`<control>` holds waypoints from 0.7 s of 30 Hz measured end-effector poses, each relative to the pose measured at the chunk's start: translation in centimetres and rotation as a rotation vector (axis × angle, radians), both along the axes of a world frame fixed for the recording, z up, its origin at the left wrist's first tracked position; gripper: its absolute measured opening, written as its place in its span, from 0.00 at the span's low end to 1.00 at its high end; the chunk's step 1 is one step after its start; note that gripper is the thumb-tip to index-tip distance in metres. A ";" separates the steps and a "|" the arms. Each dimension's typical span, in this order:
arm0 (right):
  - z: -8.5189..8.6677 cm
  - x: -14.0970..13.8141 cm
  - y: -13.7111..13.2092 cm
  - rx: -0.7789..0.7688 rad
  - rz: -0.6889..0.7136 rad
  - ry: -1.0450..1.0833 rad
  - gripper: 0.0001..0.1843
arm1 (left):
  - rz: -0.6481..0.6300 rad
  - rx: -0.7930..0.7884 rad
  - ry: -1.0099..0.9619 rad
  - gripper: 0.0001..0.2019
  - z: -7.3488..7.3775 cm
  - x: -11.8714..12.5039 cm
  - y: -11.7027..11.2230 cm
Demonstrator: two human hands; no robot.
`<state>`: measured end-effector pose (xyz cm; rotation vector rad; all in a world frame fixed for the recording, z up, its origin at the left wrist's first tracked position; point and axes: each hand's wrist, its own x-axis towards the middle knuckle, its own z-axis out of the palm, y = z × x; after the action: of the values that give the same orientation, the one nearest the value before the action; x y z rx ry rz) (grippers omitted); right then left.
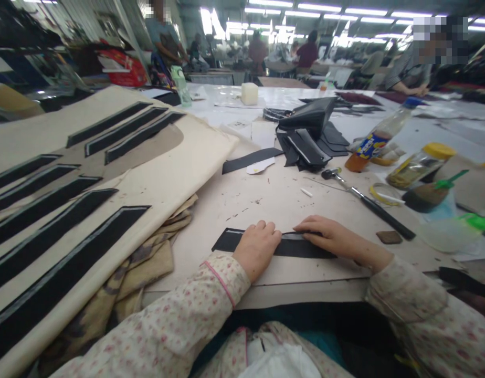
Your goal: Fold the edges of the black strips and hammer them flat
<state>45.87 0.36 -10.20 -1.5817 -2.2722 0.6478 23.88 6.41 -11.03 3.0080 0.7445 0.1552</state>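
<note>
A black strip of leather-like material [227,240] lies crosswise on the pale work board in front of me, a light line along its far edge. My left hand [259,248] rests over its middle, fingers bent and pressed together on the strip. Just to the right, my right hand [332,237] has thumb and fingers closed on the strip's far edge, which is lifted or folded there. The fingertips partly hide that edge. Beyond the hands lie a short white stick [306,193] and dark scraps.
At left, a large cream board [203,152] carries several black strips [81,257] above crumpled cloth [148,265]. At right are a hammer [378,212], a drink bottle [378,137], a yellow-lidded jar [419,165] and a brown block [389,237]. Black pieces [309,142] are piled behind.
</note>
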 end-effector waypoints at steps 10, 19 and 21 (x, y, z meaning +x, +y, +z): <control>-1.2 -0.3 -0.6 0.072 -0.027 0.054 0.13 | -0.101 -0.155 -0.136 0.11 -0.9 0.6 0.1; -0.8 -0.4 -1.0 0.105 0.019 -0.030 0.14 | -0.215 -0.051 0.029 0.09 0.3 1.0 -0.2; -0.6 -0.5 -1.1 0.101 0.035 -0.057 0.15 | -0.192 -0.049 0.042 0.07 0.4 1.3 -0.3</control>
<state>45.39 -0.75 -10.75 -1.5347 -2.3399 0.4934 25.19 6.14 -10.61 3.0212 0.4511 0.0662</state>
